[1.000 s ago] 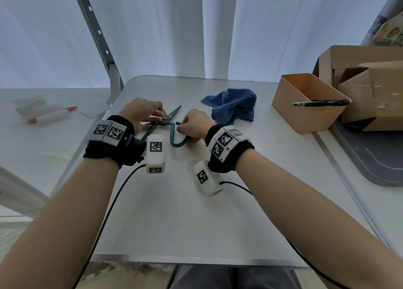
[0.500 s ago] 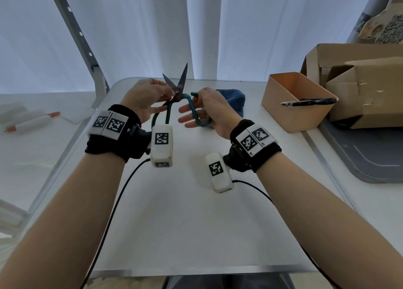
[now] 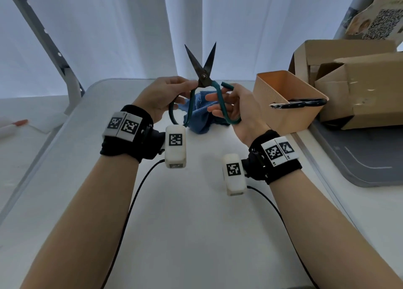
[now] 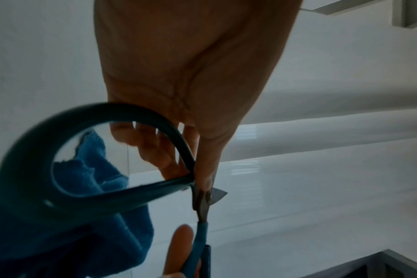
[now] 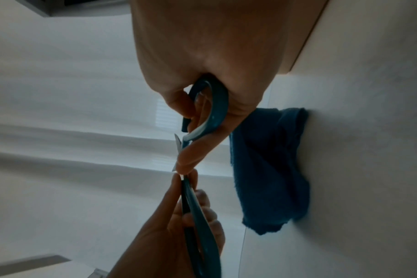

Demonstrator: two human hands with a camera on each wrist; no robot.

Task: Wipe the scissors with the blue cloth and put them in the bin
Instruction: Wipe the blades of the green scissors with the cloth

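counter (image 3: pixel 196 234): big white one, takes up most of the head view, both forearms reach out over it

cardboard boxes (image 3: pixel 353 79): stacked off to the right, behind the bin

bin (image 3: pixel 281 88): tan open box at the right side of the counter. There's already a dark-handled pair of scissors (image 3: pixel 298 103) lying across its rim

blue cloth (image 3: pixel 202 116): crumpled heap on the counter, just behind the raised hands. Neither hand touches it

left hand (image 3: pixel 163 96): up off the counter, thumb and fingertips pinching the teal scissors right below the pivot. The left wrist view shows the thumb pressed on the metal there, and the left handle loop hangs under the palm

right hand (image 3: pixel 233 107): also raised, gripping the right handle loop. From the head camera the fingers look only partly curled and a bit spread, but the right wrist view shows them wrapped round the loop, so it's a proper grasp

teal scissors (image 3: pixel 204 79): held in the air between both hands, above the counter and in front of the cloth. Dark blades point up and are spread apart in a V, handles point down. Well clear of the bin
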